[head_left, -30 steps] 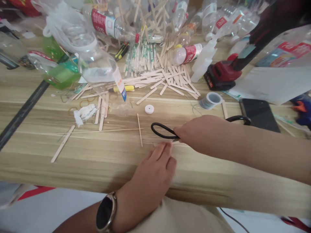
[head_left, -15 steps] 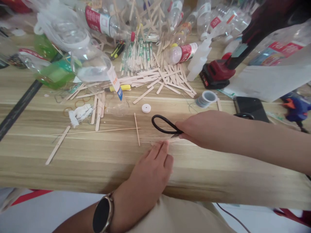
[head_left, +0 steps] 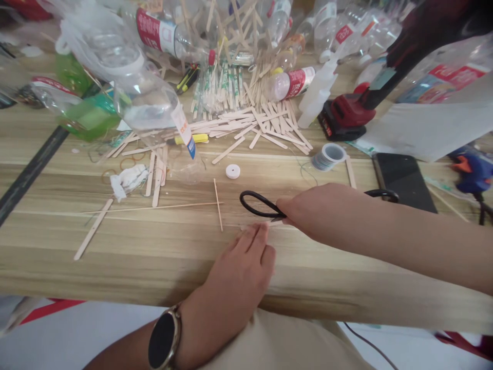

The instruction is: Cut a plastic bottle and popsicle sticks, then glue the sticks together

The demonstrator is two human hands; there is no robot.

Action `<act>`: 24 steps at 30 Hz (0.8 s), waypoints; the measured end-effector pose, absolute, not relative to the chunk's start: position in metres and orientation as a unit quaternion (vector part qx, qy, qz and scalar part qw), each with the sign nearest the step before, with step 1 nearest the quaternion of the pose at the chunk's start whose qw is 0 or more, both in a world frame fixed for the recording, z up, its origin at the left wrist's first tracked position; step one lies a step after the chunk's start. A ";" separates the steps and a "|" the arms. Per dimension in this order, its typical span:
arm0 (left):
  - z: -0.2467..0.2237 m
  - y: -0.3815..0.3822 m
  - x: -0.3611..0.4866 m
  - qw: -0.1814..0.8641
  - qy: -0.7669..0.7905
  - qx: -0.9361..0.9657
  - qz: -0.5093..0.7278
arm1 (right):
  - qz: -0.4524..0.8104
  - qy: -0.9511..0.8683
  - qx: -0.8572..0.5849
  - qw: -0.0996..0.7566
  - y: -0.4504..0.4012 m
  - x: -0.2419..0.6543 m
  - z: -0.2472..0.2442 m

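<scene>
My left hand (head_left: 242,262) lies low on the wooden table, its fingers together and pressing a light, flat wooden craft stick (head_left: 275,223) down. My right hand (head_left: 308,208) is closed around black-handled scissors (head_left: 266,200). The near part of a blade meets the stick just right of my left fingertips; the rest of the scissors is hidden under the hand and forearm. To the left lie a short thin stick (head_left: 218,208) and a long skewer (head_left: 173,207) touching it. A small white disc (head_left: 232,171) sits farther back.
Craft sticks (head_left: 246,123) are heaped behind, among plastic bottles (head_left: 292,84). On the right are a thread spool (head_left: 328,156), a phone (head_left: 404,180), a red-and-black power tool (head_left: 342,118) and a blue glue gun (head_left: 472,169). A big clear bottle (head_left: 150,108) stands at left.
My right hand and the scissors have tilted and dropped slightly toward the table. My left hand still presses the craft stick in the same place.
</scene>
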State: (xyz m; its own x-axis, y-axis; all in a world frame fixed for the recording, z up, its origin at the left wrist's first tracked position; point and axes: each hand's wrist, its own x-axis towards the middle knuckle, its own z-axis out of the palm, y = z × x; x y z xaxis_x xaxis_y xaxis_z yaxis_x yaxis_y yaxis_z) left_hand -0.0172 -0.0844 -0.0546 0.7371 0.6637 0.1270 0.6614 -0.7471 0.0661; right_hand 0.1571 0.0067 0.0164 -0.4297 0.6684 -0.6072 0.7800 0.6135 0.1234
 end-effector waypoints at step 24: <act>-0.053 -0.083 -0.019 0.026 0.355 0.932 0.062 | -0.076 0.834 0.433 0.334 0.001 0.152 0.017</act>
